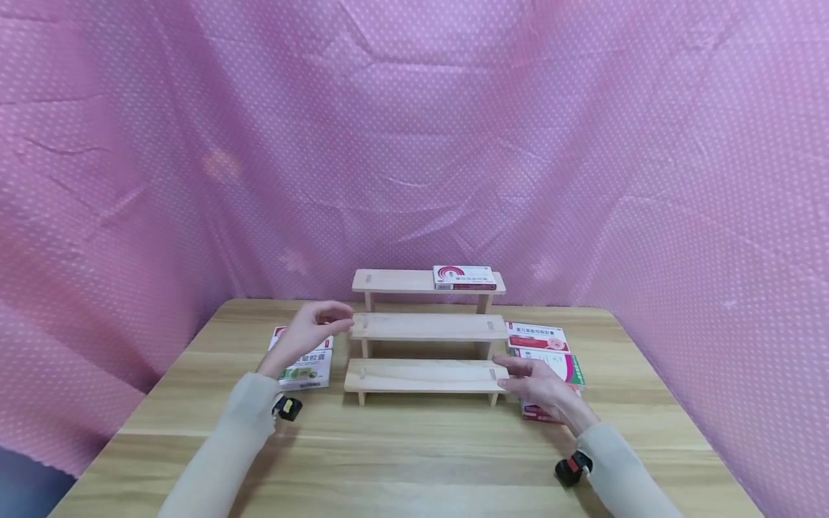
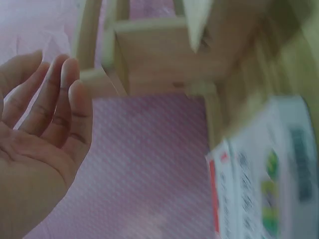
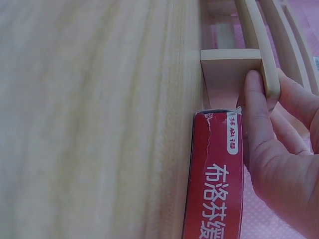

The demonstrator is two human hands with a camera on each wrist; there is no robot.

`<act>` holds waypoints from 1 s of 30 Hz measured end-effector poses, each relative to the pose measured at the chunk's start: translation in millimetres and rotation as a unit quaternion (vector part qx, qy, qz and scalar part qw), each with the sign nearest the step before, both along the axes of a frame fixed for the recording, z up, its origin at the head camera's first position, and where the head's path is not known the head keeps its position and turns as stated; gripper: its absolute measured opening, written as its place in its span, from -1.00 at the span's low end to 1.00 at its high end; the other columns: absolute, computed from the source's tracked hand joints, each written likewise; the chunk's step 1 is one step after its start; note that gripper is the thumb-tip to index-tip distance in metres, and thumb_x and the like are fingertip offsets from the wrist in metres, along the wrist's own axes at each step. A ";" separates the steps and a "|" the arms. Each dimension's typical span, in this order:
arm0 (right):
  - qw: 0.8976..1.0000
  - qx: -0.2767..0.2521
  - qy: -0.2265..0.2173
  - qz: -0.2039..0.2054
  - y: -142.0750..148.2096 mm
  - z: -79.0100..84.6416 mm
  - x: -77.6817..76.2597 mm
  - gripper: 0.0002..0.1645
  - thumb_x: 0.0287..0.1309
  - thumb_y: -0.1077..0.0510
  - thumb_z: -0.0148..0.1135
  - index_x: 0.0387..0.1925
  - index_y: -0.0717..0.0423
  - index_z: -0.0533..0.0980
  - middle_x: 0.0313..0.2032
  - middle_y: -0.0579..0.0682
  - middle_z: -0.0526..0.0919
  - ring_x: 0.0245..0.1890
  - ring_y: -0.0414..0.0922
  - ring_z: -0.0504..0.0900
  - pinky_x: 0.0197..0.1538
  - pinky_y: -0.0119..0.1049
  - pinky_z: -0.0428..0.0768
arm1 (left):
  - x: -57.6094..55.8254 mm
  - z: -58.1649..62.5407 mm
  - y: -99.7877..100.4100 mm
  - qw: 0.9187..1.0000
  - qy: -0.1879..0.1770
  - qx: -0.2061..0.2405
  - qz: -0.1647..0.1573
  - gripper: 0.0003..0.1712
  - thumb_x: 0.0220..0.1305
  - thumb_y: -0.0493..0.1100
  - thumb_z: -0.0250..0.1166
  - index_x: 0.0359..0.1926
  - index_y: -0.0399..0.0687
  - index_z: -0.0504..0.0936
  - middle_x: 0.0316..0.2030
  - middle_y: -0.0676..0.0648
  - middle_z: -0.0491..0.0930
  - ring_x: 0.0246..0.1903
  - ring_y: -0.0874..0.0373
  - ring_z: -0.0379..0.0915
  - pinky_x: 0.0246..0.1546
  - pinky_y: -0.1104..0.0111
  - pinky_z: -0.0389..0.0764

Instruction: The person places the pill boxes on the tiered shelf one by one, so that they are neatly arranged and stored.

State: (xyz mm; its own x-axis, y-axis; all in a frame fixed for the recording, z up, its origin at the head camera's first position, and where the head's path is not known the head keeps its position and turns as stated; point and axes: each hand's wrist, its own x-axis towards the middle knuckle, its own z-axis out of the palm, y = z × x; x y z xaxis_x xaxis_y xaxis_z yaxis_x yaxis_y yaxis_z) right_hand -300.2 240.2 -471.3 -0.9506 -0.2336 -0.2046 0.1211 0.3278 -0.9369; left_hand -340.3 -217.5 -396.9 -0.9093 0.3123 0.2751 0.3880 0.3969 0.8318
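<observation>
A three-step wooden display stand (image 1: 424, 327) stands mid-table. My right hand (image 1: 542, 388) pinches the right end of its lowest step (image 1: 421, 374); in the right wrist view the thumb and fingers lie on either side of the board's end (image 3: 269, 74). Beside the left end of the middle step is my left hand (image 1: 314, 332), its fingers loosely bent and nothing in the palm. On the top step, toward the right, lies a white and red medicine box (image 1: 465, 278). Under my right hand a red medicine box (image 3: 217, 169) is partly hidden.
Left of the stand, white medicine boxes (image 1: 314, 373) lie below my left forearm. More medicine boxes (image 1: 539, 337) lie in a column along the stand's right side. A pink dotted cloth (image 1: 414, 144) hangs behind and around the wooden table (image 1: 401, 460).
</observation>
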 end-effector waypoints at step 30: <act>0.999 -0.021 -0.026 0.004 -1.7 3.9 0.7 -0.34 0.15 0.14 0.36 0.31 -0.02 0.44 0.40 0.13 0.32 0.14 -0.07 0.45 0.08 -0.31 0.52 | 17.1 -48.6 -98.3 0.985 -0.054 -0.161 0.012 -0.48 0.07 -0.25 0.45 0.09 -0.28 0.59 0.03 -0.31 0.58 0.08 -0.21 0.43 0.08 0.04 0.46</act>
